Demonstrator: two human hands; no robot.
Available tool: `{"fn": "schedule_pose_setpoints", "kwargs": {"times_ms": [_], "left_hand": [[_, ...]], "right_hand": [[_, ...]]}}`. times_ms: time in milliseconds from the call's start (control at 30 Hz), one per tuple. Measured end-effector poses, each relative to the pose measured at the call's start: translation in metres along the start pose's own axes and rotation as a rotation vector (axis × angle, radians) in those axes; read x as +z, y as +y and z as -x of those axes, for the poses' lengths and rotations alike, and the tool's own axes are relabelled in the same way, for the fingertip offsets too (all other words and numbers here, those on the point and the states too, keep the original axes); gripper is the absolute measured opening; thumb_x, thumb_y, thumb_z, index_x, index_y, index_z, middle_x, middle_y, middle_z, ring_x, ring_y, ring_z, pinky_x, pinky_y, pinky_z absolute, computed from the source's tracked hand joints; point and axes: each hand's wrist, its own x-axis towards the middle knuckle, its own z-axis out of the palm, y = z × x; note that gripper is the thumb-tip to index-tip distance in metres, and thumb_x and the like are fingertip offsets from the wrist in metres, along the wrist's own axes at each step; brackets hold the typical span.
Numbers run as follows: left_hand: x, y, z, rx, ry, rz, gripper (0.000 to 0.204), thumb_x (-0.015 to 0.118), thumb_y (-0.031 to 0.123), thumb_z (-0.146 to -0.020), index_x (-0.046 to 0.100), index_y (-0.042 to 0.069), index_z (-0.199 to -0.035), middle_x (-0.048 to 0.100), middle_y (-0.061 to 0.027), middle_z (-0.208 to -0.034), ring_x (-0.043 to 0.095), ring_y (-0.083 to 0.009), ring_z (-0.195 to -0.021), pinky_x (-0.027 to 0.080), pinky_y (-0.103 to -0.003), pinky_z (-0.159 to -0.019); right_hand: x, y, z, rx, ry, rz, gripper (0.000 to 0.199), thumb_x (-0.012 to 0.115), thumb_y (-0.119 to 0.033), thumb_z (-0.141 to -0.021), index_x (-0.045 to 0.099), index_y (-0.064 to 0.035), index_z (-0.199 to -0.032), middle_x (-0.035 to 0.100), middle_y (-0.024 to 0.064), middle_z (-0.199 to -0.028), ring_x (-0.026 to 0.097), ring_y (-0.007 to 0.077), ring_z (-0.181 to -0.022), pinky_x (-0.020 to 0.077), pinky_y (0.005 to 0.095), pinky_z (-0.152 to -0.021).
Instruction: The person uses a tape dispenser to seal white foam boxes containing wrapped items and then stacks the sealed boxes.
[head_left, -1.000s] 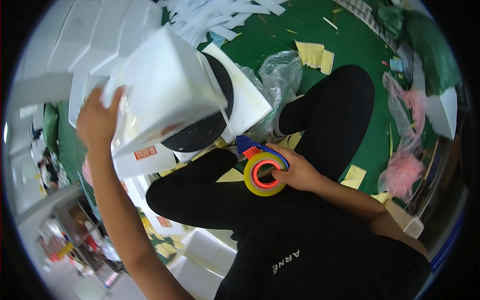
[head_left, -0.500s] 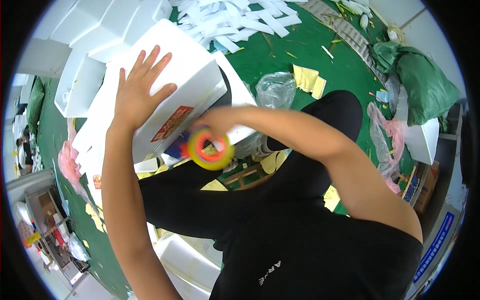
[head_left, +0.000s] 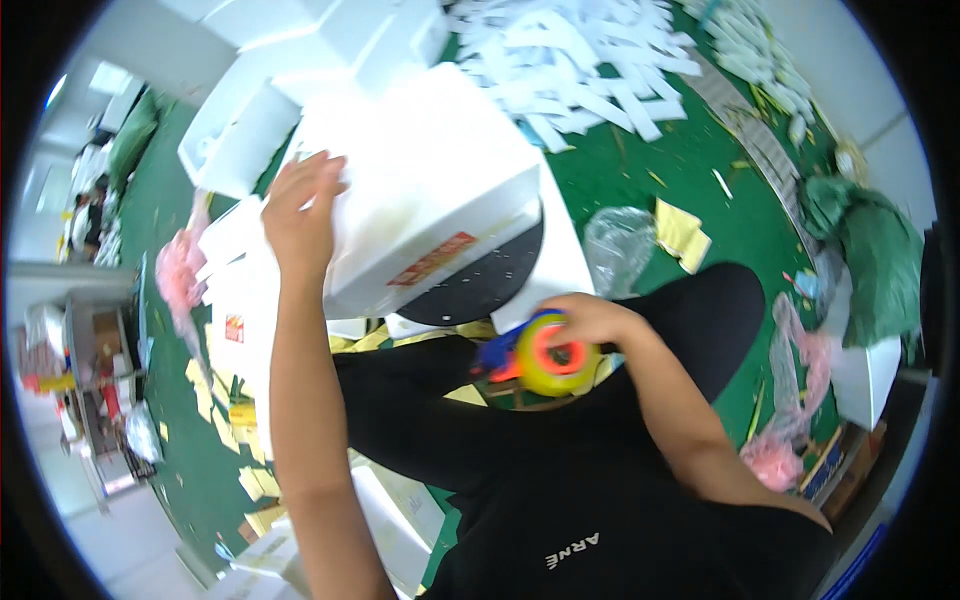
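A white foam box (head_left: 440, 215) with a red printed label sits on a round black disc (head_left: 485, 275). My left hand (head_left: 303, 212) is at the box's left edge, its fingers loosely bent and slightly apart, not wrapped round anything. In front of the disc, above my legs, my right hand (head_left: 592, 322) grips a tape dispenser (head_left: 505, 352) with a blue body and a big roll of yellow tape on an orange core. The dispenser is apart from the box. Slight blur softens both hands.
White foam boxes (head_left: 235, 125) stand at the back left. White foam strips (head_left: 570, 60) are heaped behind. A clear plastic bag (head_left: 615, 245) and yellow paper pieces (head_left: 680, 235) lie on the green floor. Green sacks (head_left: 880, 265) stand at right, pink bags (head_left: 180, 265) at left.
My right hand has drawn the tape dispenser away from the box's front side, toward me and to the right. My left hand has gone from spread flat on the box to its left edge, fingers bent.
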Motion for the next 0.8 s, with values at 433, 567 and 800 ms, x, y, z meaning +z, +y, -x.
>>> {"fn": "schedule_pose_setpoints", "kwargs": {"times_ms": [433,567,800], "left_hand": [[0.113,-0.058,0.231,-1.046,0.559,0.687,0.044,0.041,0.039,-0.101,0.043,0.004,-0.128,0.048,-0.0101,-0.121,0.046,-0.0228,-0.113,0.036,-0.034,-0.096],[0.065,-0.049,0.211,-0.653,0.549,0.528,0.066,0.052,0.045,-0.096,0.035,0.004,-0.144,0.046,-0.0152,-0.136,0.043,-0.0276,-0.123,0.031,-0.037,-0.107],[-0.215,0.139,0.175,-0.081,-0.04,-0.442,0.087,0.072,0.045,-0.071,0.037,0.014,-0.145,0.026,-0.014,-0.155,0.033,-0.036,-0.137,0.008,-0.059,-0.112]], "right_hand": [[-0.089,0.045,-0.112,-0.547,0.496,-1.817,0.048,0.053,-0.03,-0.094,0.042,-0.0065,-0.134,0.044,0.0149,-0.137,0.038,0.0305,-0.129,0.0267,0.0478,-0.11],[-0.069,0.025,-0.136,-0.378,0.495,-1.878,0.055,0.051,-0.028,-0.094,0.035,-0.0056,-0.141,0.032,0.0141,-0.147,0.027,0.0316,-0.136,0.0178,0.0483,-0.114],[-0.014,-0.06,-0.199,-0.646,-0.482,-2.016,0.052,0.048,-0.022,-0.096,0.035,-0.0014,-0.143,0.034,0.014,-0.15,0.028,0.0322,-0.139,0.0132,0.0509,-0.117]]}}
